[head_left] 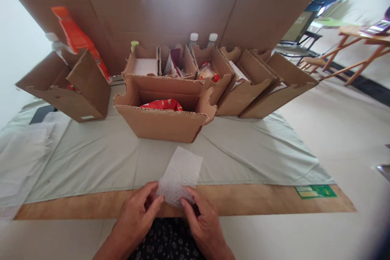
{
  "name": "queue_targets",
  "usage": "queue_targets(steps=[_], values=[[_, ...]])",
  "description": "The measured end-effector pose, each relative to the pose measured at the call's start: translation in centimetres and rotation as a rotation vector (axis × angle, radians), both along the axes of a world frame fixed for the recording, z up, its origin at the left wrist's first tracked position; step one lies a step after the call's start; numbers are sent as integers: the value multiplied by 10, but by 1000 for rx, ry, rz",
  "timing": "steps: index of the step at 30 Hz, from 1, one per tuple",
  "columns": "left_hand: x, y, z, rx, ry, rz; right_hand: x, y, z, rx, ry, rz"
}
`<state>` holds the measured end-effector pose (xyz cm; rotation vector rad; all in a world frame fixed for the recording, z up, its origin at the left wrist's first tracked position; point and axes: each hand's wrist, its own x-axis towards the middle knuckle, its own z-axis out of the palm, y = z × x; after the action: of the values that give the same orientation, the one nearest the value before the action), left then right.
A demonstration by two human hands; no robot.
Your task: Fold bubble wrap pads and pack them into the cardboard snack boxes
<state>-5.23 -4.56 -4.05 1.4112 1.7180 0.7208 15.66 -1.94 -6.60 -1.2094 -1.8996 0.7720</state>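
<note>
Hands (137,211) hold, perhaps, bubble wrap (181,170) near table edge (258,201), boxes (161,124) beyond.

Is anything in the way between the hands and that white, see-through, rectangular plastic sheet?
Nothing visible. The left hand and right hand are at the near end of the white plastic sheet; the front open brown cardboard box stands beyond its far end.

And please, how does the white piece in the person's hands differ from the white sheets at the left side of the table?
The white piece is held between the left hand and right hand; the white sheets lie untouched.
The white piece is small, while the white sheets cover a larger area.
The white piece appears alone, whereas the white sheets overlap in layers.
Both look whitish and thin.
</note>
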Motion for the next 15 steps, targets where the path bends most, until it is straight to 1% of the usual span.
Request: queue_targets(steps=[1,3,6,7,8,9,10,12,14,15], values=[[3,8,2,10,46,-42,1,-1,-1,7,-13,-9],[6,21,5,25,157,-112,5,-5,-3,78,-46,-81],[9,32,5,-14,345,-182,14,-15,-2,278,-80,-232],[10,33,5,-38,394,-201,17,-18,-1,350,-88,-231],[10,34,4,-60,431,-217,19,-20,0,405,-108,-184],[11,35,3,-76,455,-228,20,-21,2,439,-144,-105],[11,35,1,-85,471,-232,20,-21,3,453,-193,-17],[10,32,-1,-82,482,-221,17,-17,4,420,-296,117],[7,27,-2,1,472,-191,13,-10,2,373,-340,150],[4,23,-2,95,460,-176,12,-7,1,361,-339,159]])
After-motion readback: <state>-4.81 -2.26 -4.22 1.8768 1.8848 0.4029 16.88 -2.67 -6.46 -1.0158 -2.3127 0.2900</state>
